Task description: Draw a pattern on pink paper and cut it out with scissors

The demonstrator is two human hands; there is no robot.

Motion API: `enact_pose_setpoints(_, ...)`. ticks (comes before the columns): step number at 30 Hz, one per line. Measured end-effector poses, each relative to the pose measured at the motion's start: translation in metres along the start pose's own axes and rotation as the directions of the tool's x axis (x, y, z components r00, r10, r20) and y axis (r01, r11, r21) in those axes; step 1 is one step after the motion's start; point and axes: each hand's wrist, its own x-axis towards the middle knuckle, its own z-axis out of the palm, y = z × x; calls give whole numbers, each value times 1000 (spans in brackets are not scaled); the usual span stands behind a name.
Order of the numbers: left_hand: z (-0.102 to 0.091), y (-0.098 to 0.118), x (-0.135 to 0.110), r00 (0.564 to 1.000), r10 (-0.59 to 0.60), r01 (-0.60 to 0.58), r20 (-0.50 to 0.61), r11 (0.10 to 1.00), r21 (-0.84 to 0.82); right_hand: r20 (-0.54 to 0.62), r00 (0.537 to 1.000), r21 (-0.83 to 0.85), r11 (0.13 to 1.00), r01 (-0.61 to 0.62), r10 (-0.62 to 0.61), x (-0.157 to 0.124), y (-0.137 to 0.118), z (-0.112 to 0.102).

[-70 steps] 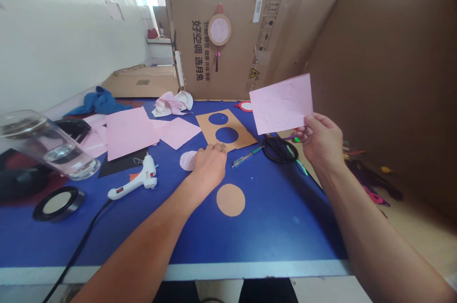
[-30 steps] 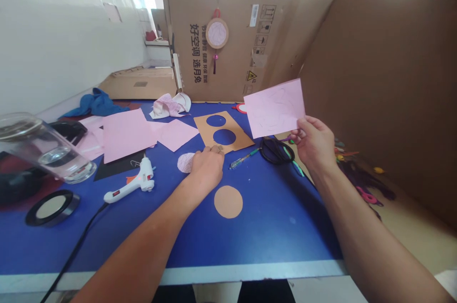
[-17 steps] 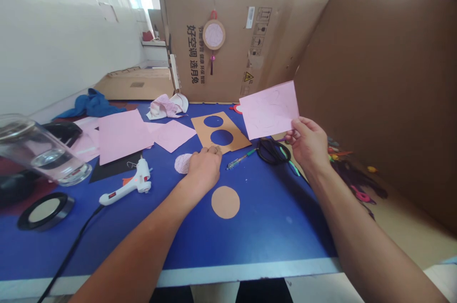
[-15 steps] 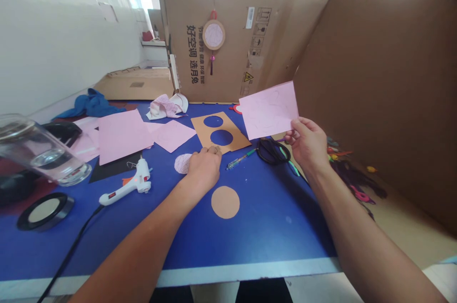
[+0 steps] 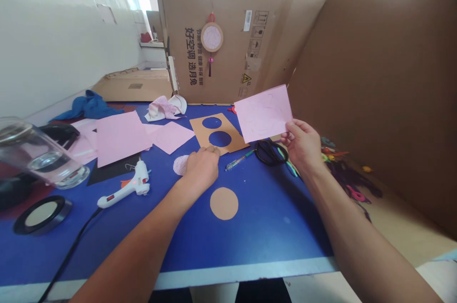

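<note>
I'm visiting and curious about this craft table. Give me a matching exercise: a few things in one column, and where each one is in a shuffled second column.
Things:
1. Pink paper sheet
2. Round hanging ornament
3. White hot glue gun
4. Black-handled scissors

Places:
A. Lying right of a pen
B. Hanging on the cardboard wall
C. Held up in the right hand
D. Lying left of the left hand

Pairs: 1-C, 2-B, 3-D, 4-A
</note>
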Motion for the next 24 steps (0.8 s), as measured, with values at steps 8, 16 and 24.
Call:
enact_pose_setpoints(8, -10, -3, 18, 993, -112, 40, 34, 50, -998, 253, 947, -52, 980, -192, 199, -25, 15, 19)
enact_pose_setpoints(16, -15, 6, 21, 939, -302, 14, 163, -441, -897, 454, 841, -122, 956, -267, 293, -46, 28, 36)
enact_pose_setpoints(24, -31, -13, 28, 847, -507, -102, 161, -452, -886, 269, 944, -576, 753, 317, -192, -7, -6, 2)
